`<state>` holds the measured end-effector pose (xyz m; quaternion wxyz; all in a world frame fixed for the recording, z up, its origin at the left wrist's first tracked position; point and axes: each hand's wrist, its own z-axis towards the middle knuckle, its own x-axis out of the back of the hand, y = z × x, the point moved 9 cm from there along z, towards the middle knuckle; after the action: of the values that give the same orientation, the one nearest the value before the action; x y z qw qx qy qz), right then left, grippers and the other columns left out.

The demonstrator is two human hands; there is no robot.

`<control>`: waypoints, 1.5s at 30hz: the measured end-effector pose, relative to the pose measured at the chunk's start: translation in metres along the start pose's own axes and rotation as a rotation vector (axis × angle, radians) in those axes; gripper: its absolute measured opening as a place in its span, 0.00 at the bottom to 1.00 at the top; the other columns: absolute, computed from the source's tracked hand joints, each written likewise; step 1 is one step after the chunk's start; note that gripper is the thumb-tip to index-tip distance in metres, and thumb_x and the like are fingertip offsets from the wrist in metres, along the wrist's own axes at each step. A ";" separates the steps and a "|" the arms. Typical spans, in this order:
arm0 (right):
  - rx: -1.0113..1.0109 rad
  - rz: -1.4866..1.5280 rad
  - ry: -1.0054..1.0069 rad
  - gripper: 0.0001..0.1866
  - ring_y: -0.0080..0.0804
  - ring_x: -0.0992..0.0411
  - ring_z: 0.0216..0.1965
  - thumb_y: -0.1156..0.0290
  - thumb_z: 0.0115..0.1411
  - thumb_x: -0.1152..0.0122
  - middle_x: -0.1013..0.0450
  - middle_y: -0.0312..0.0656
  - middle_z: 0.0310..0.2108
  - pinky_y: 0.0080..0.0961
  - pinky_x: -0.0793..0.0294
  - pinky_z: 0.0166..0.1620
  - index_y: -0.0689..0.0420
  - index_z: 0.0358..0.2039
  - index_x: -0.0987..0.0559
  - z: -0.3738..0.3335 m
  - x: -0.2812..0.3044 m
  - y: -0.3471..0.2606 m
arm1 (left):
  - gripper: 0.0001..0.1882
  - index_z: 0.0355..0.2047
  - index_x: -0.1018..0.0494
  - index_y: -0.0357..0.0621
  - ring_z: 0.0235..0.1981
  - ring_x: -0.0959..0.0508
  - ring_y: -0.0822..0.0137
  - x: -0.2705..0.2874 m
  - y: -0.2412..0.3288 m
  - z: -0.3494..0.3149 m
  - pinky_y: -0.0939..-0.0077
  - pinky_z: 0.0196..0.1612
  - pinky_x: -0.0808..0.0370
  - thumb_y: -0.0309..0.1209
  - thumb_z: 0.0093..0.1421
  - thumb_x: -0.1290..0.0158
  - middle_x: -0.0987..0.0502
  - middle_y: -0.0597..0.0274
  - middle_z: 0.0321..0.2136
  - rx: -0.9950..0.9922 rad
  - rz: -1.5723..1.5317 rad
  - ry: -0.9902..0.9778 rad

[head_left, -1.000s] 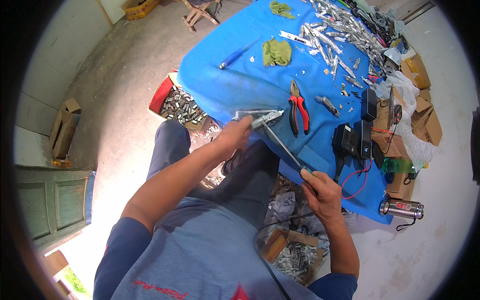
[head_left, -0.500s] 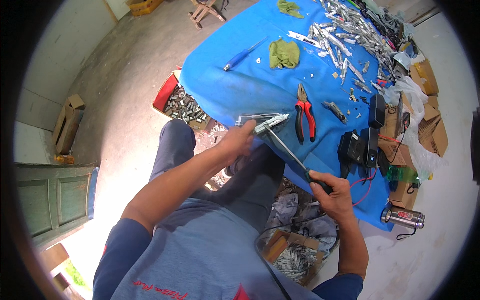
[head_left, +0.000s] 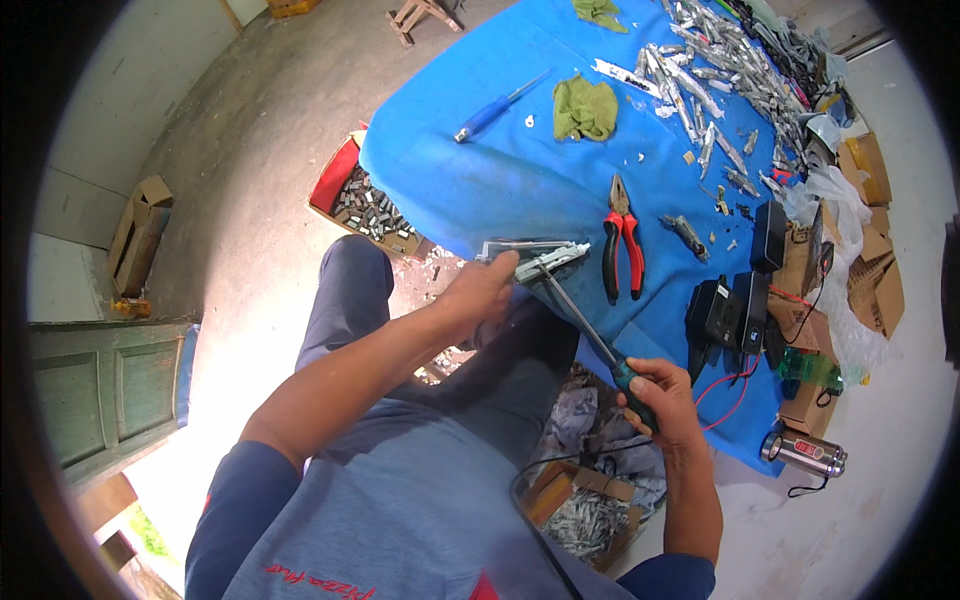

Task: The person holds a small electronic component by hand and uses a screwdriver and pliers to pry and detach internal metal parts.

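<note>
At the near edge of the blue-covered table, my left hand (head_left: pixel 483 292) is closed on a long, thin white-and-silver part (head_left: pixel 553 260) and keeps it against the cloth. Its exact kind I cannot make out. My right hand (head_left: pixel 660 398) is wrapped round the dark green handle of a screwdriver (head_left: pixel 583 322). The shaft slants up to the left, and its tip touches the part beside my left fingers. To the right of the part lie pliers (head_left: pixel 624 242) with red and black handles, jaws pointing away. A blue-handled screwdriver (head_left: pixel 490 116) rests farther off on the cloth.
A heap of similar metal parts (head_left: pixel 735 65) covers the far right. Green rags (head_left: pixel 585 108) lie nearby. Black power adapters (head_left: pixel 712 310) and a steel flask (head_left: pixel 803 453) stand right. A red-edged box of small metal pieces (head_left: pixel 370 205) is left of the table; another box (head_left: pixel 590 525) sits below.
The view has shifted slightly. My right hand has moved a little lower and left, and the screwdriver stands steeper with its tip still at the part. My left hand keeps its hold.
</note>
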<state>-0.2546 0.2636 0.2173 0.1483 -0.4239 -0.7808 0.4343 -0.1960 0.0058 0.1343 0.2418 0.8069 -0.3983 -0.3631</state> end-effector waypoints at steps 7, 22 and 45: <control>-0.089 0.366 -0.018 0.16 0.28 0.31 0.14 0.68 0.60 0.40 0.26 0.51 0.27 0.15 0.37 0.12 0.57 0.48 0.25 0.002 -0.012 0.050 | 0.26 0.14 0.44 0.52 0.13 0.47 0.75 0.004 -0.007 0.004 0.76 0.20 0.44 0.50 0.64 0.54 0.46 0.72 0.11 -0.009 -0.028 0.013; 0.806 -0.953 0.246 0.14 0.32 0.23 0.29 0.80 0.52 0.34 0.21 0.43 0.34 0.24 0.25 0.33 0.60 0.41 0.20 -0.038 -0.029 -0.039 | 0.27 0.15 0.43 0.53 0.09 0.49 0.75 -0.015 -0.006 -0.004 0.75 0.23 0.40 0.53 0.66 0.55 0.47 0.74 0.08 0.071 -0.223 -0.008; 0.009 -0.032 -0.066 0.16 0.22 0.27 0.26 0.75 0.57 0.37 0.23 0.43 0.30 0.18 0.30 0.24 0.63 0.47 0.23 0.008 0.009 -0.004 | 0.26 0.15 0.43 0.53 0.10 0.48 0.76 -0.010 -0.004 -0.005 0.78 0.18 0.45 0.51 0.66 0.53 0.46 0.74 0.10 0.053 -0.224 0.020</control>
<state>-0.2667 0.2656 0.2148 0.1314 -0.3961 -0.7899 0.4493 -0.1943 0.0163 0.1386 0.1822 0.8559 -0.3127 -0.3693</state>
